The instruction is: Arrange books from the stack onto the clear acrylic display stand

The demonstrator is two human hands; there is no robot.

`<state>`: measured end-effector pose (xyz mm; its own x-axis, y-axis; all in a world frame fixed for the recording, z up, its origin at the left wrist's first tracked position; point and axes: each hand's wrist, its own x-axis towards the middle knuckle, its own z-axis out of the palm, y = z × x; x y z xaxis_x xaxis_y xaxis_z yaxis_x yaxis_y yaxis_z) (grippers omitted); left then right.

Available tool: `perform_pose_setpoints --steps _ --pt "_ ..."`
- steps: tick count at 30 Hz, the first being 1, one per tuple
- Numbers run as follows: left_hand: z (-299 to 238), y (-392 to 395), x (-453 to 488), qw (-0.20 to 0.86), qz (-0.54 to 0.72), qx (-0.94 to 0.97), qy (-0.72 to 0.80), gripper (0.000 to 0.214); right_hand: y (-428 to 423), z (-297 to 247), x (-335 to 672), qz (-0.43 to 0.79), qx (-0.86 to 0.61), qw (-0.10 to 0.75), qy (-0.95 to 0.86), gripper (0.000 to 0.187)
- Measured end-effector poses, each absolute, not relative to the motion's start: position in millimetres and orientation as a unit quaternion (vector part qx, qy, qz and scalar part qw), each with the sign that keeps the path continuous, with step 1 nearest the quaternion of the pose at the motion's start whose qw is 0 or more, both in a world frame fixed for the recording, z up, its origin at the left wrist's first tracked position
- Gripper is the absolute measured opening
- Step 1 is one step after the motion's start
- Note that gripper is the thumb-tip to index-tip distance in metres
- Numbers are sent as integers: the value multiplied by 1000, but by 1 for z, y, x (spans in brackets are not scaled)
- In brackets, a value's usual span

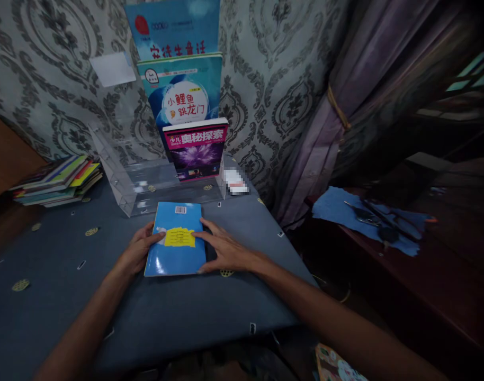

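Note:
A blue book (176,260) with a yellow patch and a barcode is held just in front of me, its barcode end pointing away. My left hand (141,246) grips its left edge, thumb on the cover and fingers underneath. On the right edge lies my right hand (222,247), its thumb at the near corner and its fingers reaching onto the cover. Beyond the book stands a clear acrylic rack (118,180). Three books stand upright in its right part: a purple-black book (196,153) in front, a teal book (184,79) behind it, and a tall blue book (174,24) at the back.
A pile of books (59,182) lies at the table's left back. Beside the rack is a small blurred white item (236,181). The grey-blue tablecloth (67,307) ends at the right before a dark red surface (452,280) bearing a blue cloth (333,211). A curtain (305,143) hangs there.

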<state>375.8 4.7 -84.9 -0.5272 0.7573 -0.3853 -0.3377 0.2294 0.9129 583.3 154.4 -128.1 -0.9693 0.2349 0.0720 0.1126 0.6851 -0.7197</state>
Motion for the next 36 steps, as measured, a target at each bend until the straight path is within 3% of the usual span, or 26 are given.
perform_pose_setpoints --steps 6,8,10,12,15,20,23,30,36 --pt "-74 -2 381 418 621 237 619 67 158 -144 574 482 -133 206 -841 125" --pt "-70 -1 383 409 624 254 616 70 161 -147 570 543 -143 230 -795 124" --pt "-67 1 386 396 627 275 611 71 164 -146 567 607 -152 227 -746 108" --pt "-64 5 388 379 631 306 604 72 166 -142 566 650 -141 224 -712 77" --pt "-59 12 388 337 629 379 589 68 167 -132 568 642 -123 276 -704 42" --pt "-51 16 380 182 596 518 585 35 163 -121 579 487 -143 431 -746 22" --pt "-51 12 379 129 517 596 601 31 163 -119 583 407 -120 477 -770 18" --pt "-82 -3 372 129 291 677 664 39 173 -142 578 349 -98 410 -837 24" --pt "-102 -8 360 137 229 685 678 52 179 -152 574 298 -71 356 -883 29"
